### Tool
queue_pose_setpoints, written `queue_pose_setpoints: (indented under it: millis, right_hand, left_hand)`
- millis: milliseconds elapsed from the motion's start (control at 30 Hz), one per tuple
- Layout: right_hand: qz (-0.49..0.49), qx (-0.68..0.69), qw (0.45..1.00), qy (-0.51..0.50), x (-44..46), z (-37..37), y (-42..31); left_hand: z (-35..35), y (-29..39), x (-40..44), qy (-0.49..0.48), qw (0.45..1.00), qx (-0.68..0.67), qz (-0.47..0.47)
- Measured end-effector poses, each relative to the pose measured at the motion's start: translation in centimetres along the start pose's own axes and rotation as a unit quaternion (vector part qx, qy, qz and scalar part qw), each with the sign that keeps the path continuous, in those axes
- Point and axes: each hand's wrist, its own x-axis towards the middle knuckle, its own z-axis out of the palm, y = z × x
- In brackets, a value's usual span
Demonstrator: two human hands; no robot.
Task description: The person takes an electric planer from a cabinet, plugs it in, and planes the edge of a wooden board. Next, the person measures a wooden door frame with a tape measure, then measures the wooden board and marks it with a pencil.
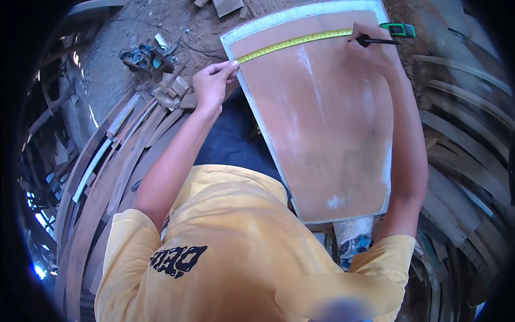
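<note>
A tapered brown board (332, 123) with a whitish border lies in front of me. A yellow tape measure blade (295, 41) stretches across its wide far end. My left hand (212, 85) pinches the blade's end at the board's left edge. My right hand (373, 51) holds a black pen (382, 41) over the board near the blade's other end, its fingers curled. The green and black tape case (398, 30) sits just beyond that hand, at the board's right edge. Whether my right hand also touches the blade is unclear.
Long curved wooden strips (102, 193) are piled at the left, and more strips (461, 123) lie at the right. Small wood blocks (174, 90) and a power tool (147, 58) are on the ground at the upper left. Another tool (355, 245) is below the board.
</note>
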Motion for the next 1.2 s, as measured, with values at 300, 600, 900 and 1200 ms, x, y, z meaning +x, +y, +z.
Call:
queue_pose_setpoints:
  millis: [300,600,900,1200]
  right_hand:
    - [0.050,0.016,0.915,0.400,-1.7,-10.2,1.4]
    - [0.175,0.027,0.941,0.289,-3.4,-5.2,-0.3]
    - [0.120,-0.110,0.942,0.295,-17.2,-0.5,-15.7]
    - [0.269,-0.033,0.917,0.291,-43.8,6.8,-27.5]
  left_hand:
    - [-0.2,-0.2,0.0,-0.004,1.000,-0.024,-0.002]
    - [-0.8,-0.9,1.2,-0.046,0.997,-0.060,-0.023]
    - [-12.3,-12.4,-12.1,-0.241,0.964,-0.081,-0.080]
    - [-15.5,-29.5,-29.9,-0.400,0.900,-0.100,-0.139]
